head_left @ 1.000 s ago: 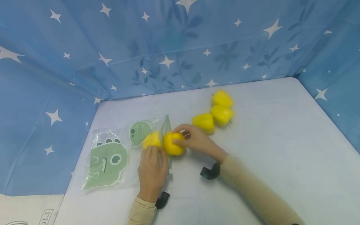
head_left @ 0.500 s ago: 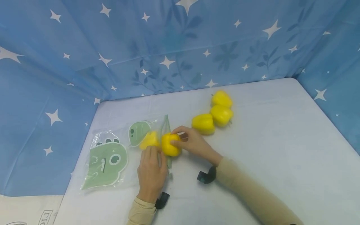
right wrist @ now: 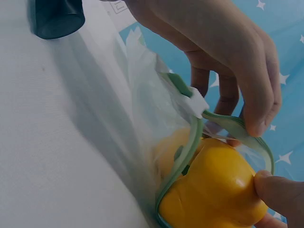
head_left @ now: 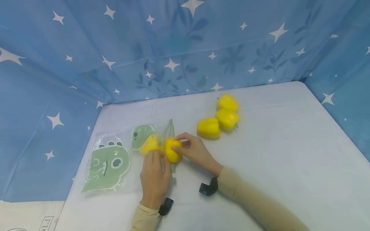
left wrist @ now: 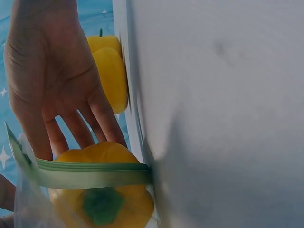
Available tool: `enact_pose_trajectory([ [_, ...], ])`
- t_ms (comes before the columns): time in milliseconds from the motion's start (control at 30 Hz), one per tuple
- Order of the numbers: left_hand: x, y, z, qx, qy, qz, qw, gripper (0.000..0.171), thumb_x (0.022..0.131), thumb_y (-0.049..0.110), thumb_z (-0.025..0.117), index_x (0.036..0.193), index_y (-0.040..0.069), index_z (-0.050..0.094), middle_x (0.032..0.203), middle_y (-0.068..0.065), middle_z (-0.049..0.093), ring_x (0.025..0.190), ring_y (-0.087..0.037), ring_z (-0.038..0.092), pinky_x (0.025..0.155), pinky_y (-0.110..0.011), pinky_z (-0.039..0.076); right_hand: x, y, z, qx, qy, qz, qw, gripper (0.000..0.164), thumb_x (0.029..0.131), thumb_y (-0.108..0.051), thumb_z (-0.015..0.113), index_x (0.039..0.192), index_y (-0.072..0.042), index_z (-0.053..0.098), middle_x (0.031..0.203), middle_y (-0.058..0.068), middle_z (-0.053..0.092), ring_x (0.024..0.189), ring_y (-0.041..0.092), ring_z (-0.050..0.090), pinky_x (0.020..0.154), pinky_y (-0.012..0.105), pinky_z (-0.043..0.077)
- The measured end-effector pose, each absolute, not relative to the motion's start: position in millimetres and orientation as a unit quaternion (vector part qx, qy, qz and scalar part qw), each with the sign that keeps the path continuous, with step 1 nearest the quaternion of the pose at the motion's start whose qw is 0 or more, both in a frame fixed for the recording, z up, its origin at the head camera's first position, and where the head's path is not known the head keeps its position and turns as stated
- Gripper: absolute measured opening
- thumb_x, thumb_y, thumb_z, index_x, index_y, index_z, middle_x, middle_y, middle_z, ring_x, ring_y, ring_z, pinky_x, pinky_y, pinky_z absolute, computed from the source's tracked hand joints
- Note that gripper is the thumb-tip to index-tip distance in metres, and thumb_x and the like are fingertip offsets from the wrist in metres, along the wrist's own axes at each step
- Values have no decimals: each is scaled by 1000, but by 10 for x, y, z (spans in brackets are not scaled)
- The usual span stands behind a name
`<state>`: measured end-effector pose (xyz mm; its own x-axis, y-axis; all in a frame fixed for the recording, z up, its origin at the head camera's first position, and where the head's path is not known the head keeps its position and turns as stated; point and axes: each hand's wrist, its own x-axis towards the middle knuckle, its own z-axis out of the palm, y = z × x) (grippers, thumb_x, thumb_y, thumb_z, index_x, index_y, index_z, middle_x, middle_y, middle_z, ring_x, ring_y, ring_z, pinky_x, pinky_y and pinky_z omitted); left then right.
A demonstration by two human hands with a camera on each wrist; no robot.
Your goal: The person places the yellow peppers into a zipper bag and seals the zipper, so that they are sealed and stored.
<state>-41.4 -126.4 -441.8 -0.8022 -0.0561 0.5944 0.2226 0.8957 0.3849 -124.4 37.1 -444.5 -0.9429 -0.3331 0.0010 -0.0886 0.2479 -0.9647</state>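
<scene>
Clock: centre = held pepper, 12 = away from me, head view. Nearest first. Two tan sleeves (head_left: 254,199), both cut off at the bottom edge; two black wrist pieces (head_left: 208,188), one per wrist. Cream cloth (head_left: 26,211) at 8, lettering cut off. Left hand (head_left: 154,181) at 7: fingers pinching the green-edged mouth of the clear bag (head_left: 141,136). Grip half hidden in head view, plainer from the right wrist. White slider (right wrist: 197,103) on the strip, at 6. Right hand (head_left: 198,153) at 3: fingers curled round the held yellow pepper (head_left: 169,155), thumb showing, the rest mostly behind it. That pepper is at the bag mouth, green strip running alongside; how deep it's in, I can't tell. Bag contents: one yellow pepper (head_left: 150,145) at 9, just inside the mouth, hazy through the film, lower part behind my left hand. Left wrist view has a green stem behind film; can't say whose. Two green cartoon prints; can't make out if it's one bag or two overlapping. Farther, at 2: three loose yellow peppers (head_left: 208,128) bunched on the white bench (head_left: 283,144). Left wrist view gets only part of that bunch. Pepper count: five. Farthest: blue star-print curtain (head_left: 231,41), top cut off.
</scene>
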Motion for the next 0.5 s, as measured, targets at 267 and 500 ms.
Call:
enact_pose_trajectory([
  [267, -412, -1266, -4409, -47, -919, -224, 320, 8, 93, 6, 68, 95, 6, 61, 87, -6, 55, 79, -21, 51, 63, -35, 48, -1193, 307, -4485, -143, 783, -595, 108, 28, 93, -30, 78, 120, -24, 70, 134, -1, 71, 117, 28, 71, 93, 41, 62],
  [500, -407, -1272, -4395, -55, -917, -217, 330, 8, 93, 5, 68, 95, 5, 60, 87, -7, 54, 79, -22, 50, 63, -34, 47, -1144, 269, -4485, -172, 781, -591, 101, 29, 97, -28, 74, 124, -19, 69, 134, 3, 71, 120, 31, 70, 96, 42, 60],
])
